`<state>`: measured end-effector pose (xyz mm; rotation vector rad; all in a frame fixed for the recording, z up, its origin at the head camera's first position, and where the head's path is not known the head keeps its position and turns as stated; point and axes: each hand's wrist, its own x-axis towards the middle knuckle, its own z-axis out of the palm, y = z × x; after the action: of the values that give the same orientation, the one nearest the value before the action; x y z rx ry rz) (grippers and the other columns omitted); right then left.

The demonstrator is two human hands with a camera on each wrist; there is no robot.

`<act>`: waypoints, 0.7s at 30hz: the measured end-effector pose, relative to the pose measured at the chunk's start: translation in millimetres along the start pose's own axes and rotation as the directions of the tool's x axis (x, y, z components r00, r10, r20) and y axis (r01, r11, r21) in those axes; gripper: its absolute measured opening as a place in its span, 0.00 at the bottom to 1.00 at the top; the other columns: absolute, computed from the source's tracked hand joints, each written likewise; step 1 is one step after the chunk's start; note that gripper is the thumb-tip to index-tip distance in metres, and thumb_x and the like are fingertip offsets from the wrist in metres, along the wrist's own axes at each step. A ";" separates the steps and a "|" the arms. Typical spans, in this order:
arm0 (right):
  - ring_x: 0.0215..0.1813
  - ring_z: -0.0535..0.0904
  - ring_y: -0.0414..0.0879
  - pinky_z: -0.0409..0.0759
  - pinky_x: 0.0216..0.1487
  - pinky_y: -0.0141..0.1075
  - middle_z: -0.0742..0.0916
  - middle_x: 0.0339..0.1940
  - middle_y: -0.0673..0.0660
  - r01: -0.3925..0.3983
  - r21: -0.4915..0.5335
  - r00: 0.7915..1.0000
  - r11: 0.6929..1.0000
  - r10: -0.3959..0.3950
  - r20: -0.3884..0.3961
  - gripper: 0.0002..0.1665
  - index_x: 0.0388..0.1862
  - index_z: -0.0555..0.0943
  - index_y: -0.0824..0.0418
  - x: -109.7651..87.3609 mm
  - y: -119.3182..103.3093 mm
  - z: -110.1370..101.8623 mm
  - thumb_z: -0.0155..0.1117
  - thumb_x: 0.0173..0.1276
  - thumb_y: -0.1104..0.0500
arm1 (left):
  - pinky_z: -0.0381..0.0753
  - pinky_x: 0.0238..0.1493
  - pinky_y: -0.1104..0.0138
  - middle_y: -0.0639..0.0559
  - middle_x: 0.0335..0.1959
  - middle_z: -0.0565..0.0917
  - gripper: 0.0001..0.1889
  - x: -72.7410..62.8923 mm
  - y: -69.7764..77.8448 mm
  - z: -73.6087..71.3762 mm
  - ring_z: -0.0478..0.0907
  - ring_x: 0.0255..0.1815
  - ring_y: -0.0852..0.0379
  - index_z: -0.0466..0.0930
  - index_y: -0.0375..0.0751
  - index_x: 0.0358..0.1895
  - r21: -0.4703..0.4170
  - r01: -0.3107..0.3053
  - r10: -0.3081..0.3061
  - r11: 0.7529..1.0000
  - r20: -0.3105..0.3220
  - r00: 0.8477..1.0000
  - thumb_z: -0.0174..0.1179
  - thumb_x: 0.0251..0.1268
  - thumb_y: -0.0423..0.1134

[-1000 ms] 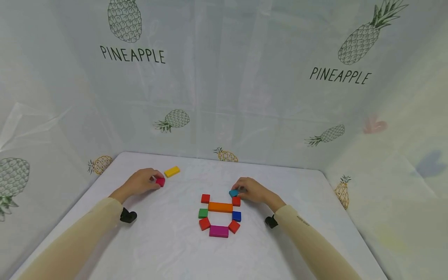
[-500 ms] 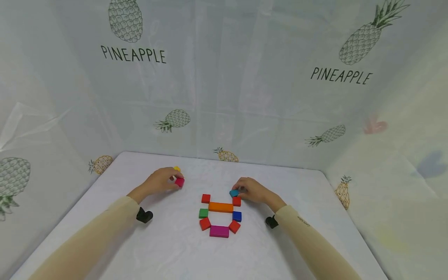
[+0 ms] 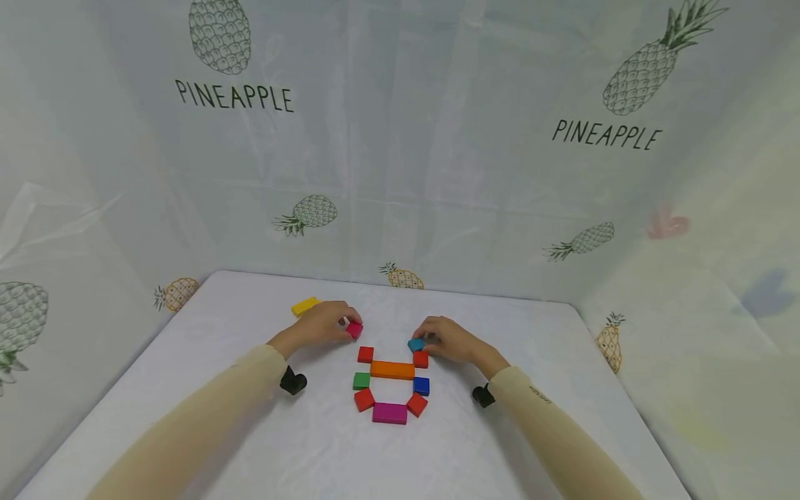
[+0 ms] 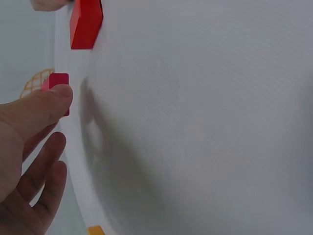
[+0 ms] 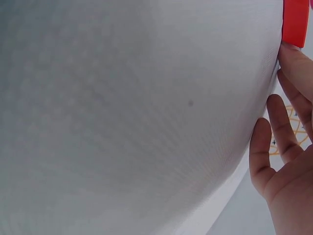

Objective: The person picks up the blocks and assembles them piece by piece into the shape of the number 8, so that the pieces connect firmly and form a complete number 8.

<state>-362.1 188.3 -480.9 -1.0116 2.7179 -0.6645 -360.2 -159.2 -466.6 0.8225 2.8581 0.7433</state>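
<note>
My left hand (image 3: 317,325) pinches a pinkish-red block (image 3: 354,330) between thumb and fingers, over the table behind the upper left red block (image 3: 365,354). In the left wrist view the thumb lies across this block (image 4: 59,79). My right hand (image 3: 453,340) pinches a teal block (image 3: 415,344) at the far side of the upper right red block (image 3: 421,359). The right wrist view shows the thumb right at a red block (image 5: 295,22); the teal block is hidden there. An orange block (image 3: 392,370) bridges the two upper red blocks.
Below the orange block sit a green block (image 3: 361,380), a blue block (image 3: 421,386), two tilted red blocks (image 3: 364,399) and a magenta block (image 3: 390,414). A yellow block (image 3: 304,306) lies behind the left hand. A pineapple-print curtain (image 3: 437,173) stands behind the white table (image 3: 531,417).
My left hand has carried the pinkish-red block rightward, past the yellow block and toward the arrangement. My right hand stays in place with the teal block.
</note>
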 end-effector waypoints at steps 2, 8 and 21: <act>0.59 0.80 0.48 0.81 0.66 0.47 0.87 0.55 0.51 -0.004 0.002 1.000 1.000 0.004 0.002 0.16 0.58 0.87 0.55 -0.1 0.0 0.0 0.72 0.74 0.63 | 0.85 0.55 0.60 0.58 0.48 0.85 0.16 5.4 2.0 2.9 0.80 0.51 0.55 0.88 0.53 0.56 -0.004 -0.008 0.008 1.000 0.009 1.000 0.75 0.66 0.38; 0.58 0.80 0.49 0.81 0.66 0.48 0.87 0.55 0.52 -0.005 -0.001 1.000 1.000 0.005 0.002 0.16 0.58 0.87 0.55 0.0 -1.6 -0.6 0.72 0.74 0.63 | 0.85 0.55 0.63 0.60 0.47 0.84 0.17 16.6 6.9 9.6 0.80 0.49 0.58 0.87 0.53 0.57 -0.040 -0.024 0.026 0.999 0.055 0.998 0.74 0.68 0.37; 0.58 0.80 0.49 0.81 0.65 0.48 0.87 0.55 0.52 -0.004 0.007 1.000 1.000 0.004 0.003 0.16 0.58 0.87 0.56 0.9 -0.9 0.8 0.72 0.74 0.63 | 0.85 0.55 0.62 0.57 0.50 0.83 0.15 23.5 11.3 14.5 0.79 0.50 0.56 0.87 0.53 0.56 -0.085 -0.022 0.033 0.996 0.129 0.991 0.73 0.69 0.36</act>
<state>-362.1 186.8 -481.2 -1.0043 2.7128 -0.6703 -371.9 -132.4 -472.6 0.8663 2.6871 0.7760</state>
